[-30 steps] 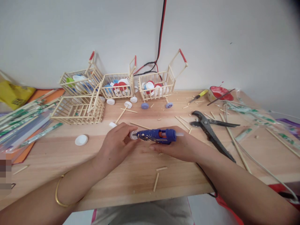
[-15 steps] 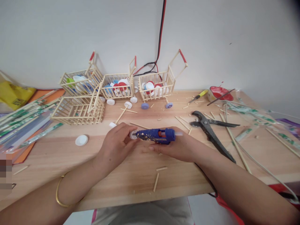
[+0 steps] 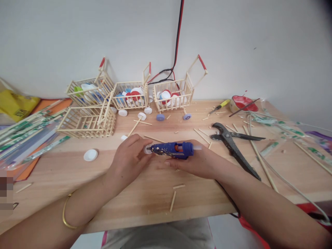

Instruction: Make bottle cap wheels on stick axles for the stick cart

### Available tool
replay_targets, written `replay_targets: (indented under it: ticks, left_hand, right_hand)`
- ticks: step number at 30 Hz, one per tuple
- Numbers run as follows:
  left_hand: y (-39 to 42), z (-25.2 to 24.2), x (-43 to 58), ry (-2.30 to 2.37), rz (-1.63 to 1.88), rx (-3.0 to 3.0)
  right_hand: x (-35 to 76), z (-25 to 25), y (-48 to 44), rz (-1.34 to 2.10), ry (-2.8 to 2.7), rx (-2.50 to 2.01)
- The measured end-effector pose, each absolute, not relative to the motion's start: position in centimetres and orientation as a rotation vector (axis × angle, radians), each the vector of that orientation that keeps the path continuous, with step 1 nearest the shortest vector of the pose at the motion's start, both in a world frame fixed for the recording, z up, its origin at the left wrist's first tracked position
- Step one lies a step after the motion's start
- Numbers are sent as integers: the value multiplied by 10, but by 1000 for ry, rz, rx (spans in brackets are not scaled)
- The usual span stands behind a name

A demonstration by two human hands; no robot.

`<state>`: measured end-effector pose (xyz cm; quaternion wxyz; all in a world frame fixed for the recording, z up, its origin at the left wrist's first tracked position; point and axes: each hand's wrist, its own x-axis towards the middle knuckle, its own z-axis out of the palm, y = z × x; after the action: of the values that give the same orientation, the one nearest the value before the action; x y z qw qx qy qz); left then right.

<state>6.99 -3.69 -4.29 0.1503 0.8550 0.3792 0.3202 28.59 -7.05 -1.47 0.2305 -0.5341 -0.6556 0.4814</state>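
Note:
My right hand (image 3: pixel 192 164) is wrapped round a blue glue gun (image 3: pixel 169 150) spotted with dried flecks, its nozzle facing left. A white cap (image 3: pixel 148 149) is pinched in the fingers of my left hand (image 3: pixel 129 157), and the nozzle tip meets it. Behind my left hand, a thin stick with a white wheel (image 3: pixel 141 116) at its far end lies on the table; its near wheel (image 3: pixel 124 137) is partly covered by that hand. Another white cap (image 3: pixel 90 155) rests to the left. Two short stick pieces (image 3: pixel 172 201) lie in front of my hands.
Small stick-built carts (image 3: pixel 173 94) stand along the wall, some filled with caps. An unfilled stick basket (image 3: pixel 86 121) is at the left. Black pliers (image 3: pixel 230 145), a yellow-handled knife (image 3: pixel 219 106) and a red-and-white bowl (image 3: pixel 242 104) are to the right. Wrapped sticks (image 3: pixel 33 128) lie at the far left.

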Motion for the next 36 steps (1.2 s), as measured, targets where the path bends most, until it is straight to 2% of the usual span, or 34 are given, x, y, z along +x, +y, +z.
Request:
replay_targets:
  ticks: [16, 26, 31, 36]
  left_hand:
    - [-35, -40, 68, 993, 866, 2427]
    - [-35, -41, 68, 1017, 885, 2511]
    - [-33, -37, 66, 1170, 928, 2415]
    - [-33, -33, 68, 1085, 942, 2278]
  right_hand:
    - [291, -7, -70, 1099, -2049, -1462]
    - [294, -7, -69, 1365, -1827, -1496]
    - [307, 1, -68, 1189, -1838, -1556]
    - [314, 7, -68, 1113, -1868, -1642]
